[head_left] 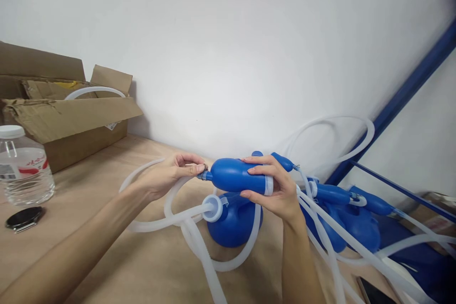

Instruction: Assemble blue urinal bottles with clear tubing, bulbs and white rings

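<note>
A blue pump-like bulb (230,174) is held level above the table, its narrow neck pointing left. My right hand (276,185) is closed around its wider right end, beside a white collar (269,185). At the neck, my left hand (180,171) pinches a small metal hose clamp (204,169) where a white hose joins. Partly hidden below the bulb stands a blue container (231,230) with a white cap (213,207). A white translucent hose (167,221) enters that cap and loops over the table.
More blue containers (359,228) and bulbs (333,193) with tangled hoses lie to the right. At left are an open cardboard box (85,137), a water bottle (24,171) and a watch (24,218). A phone (374,290) lies front right. A blue metal beam (409,95) slants behind.
</note>
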Tool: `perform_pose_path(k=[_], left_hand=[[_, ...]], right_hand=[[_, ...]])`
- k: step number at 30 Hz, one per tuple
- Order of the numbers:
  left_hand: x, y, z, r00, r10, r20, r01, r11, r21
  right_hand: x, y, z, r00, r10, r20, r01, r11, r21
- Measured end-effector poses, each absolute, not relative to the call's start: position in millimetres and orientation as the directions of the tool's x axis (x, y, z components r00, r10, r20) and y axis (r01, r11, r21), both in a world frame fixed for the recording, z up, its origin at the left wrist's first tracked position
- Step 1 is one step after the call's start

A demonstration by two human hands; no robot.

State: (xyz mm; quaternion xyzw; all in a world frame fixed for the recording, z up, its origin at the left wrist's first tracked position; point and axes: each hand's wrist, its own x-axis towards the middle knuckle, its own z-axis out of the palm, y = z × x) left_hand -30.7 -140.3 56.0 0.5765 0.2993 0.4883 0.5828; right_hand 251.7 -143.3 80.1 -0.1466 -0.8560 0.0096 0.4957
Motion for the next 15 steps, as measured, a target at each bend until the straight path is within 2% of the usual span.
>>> perform_pose_path(k=[3,7,11,15], left_hand=[[-40.0,-139.7,59.6,0.4,0.896,0.195,-0.016,-0.206,0.978],[-46.6,-141.1,60.0,0.404,0.888,0.219,0.207,-0.322,0.924],[-42.9,-146.1,61.7,0.38,0.872,0.308,0.233,-0.413,0.88],[-41.8,-149.3,66.9,0.436,0.864,0.25,0.14,-0.34,0.93]], right_hand=[[257.3,-139.3,79.9,-0.415,0.282,0.865,0.266,0.947,-0.181],[262.5,-132.5,77.8,-0.322,0.318,0.892,0.269,0.934,-0.236],[264.8,-129.4,76.6,-0.326,0.354,0.877,0.236,0.928,-0.288],[267.3,-130.4,77.1,-0.373,0.331,0.867,0.152,0.944,-0.294]])
